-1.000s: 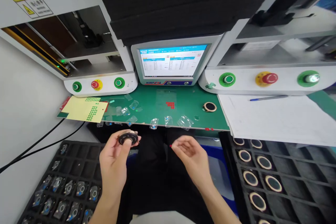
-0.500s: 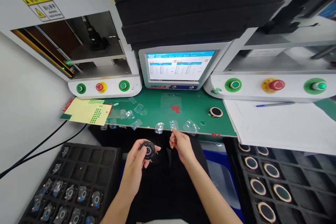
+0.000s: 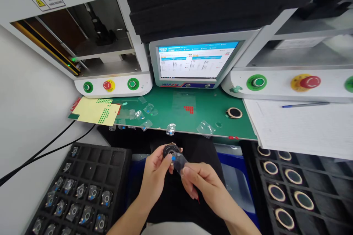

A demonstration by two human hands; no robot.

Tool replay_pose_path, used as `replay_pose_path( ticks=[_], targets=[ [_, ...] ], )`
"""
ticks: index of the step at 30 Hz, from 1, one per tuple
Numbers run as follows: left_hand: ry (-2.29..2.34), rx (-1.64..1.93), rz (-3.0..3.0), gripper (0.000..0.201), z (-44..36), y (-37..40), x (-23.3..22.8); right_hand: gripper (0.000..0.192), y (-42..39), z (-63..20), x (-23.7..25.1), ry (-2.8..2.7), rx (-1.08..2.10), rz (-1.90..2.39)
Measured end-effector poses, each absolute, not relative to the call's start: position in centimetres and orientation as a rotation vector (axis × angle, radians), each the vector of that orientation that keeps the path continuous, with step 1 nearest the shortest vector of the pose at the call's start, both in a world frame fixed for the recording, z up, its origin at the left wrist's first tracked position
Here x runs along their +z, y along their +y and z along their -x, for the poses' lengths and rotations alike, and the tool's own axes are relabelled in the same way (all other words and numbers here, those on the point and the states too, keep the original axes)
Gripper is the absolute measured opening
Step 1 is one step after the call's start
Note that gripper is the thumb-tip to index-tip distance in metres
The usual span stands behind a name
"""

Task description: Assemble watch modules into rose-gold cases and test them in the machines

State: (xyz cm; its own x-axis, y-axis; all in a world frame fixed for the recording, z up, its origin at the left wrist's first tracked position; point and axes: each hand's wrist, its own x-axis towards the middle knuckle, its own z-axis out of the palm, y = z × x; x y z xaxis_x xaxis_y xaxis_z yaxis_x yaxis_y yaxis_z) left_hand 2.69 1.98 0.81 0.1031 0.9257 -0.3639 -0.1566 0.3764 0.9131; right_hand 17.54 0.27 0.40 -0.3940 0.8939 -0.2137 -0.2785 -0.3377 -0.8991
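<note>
My left hand (image 3: 154,176) holds a small round black part (image 3: 170,151) by its edge, just below the front edge of the green mat (image 3: 193,117). My right hand (image 3: 200,181) pinches a clear film piece with a blue dot (image 3: 178,161) and holds it against the lower right of the round part. Both hands meet above my dark lap. Several more clear film pieces (image 3: 170,129) lie along the mat's front edge.
A black tray (image 3: 77,191) with wrapped parts sits at lower left. Another black tray (image 3: 292,187) with gold-rimmed rings sits at lower right. One ring (image 3: 234,112) lies on the mat. A monitor (image 3: 196,62), two machines with buttons, yellow sticker sheets (image 3: 95,112), paper and a pen (image 3: 305,105) stand behind.
My right hand took a clear film piece from the mat's front edge and brought it down to the round part. My left hand moved right with the part.
</note>
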Motion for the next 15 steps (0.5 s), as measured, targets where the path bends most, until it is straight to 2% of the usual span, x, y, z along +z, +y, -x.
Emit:
replay_pose_path(
  ticks=[9,15],
  targets=[
    [1.095,1.046,-0.964,0.055,-3.08,0.89,1.06,0.063,0.53,-17.39,0.26,-1.078,1.932,0.993],
    [1.224,1.010,-1.060,0.040,-3.61,1.08,1.71,0.066,0.54,-17.46,0.50,-1.097,1.959,1.038]
  ],
)
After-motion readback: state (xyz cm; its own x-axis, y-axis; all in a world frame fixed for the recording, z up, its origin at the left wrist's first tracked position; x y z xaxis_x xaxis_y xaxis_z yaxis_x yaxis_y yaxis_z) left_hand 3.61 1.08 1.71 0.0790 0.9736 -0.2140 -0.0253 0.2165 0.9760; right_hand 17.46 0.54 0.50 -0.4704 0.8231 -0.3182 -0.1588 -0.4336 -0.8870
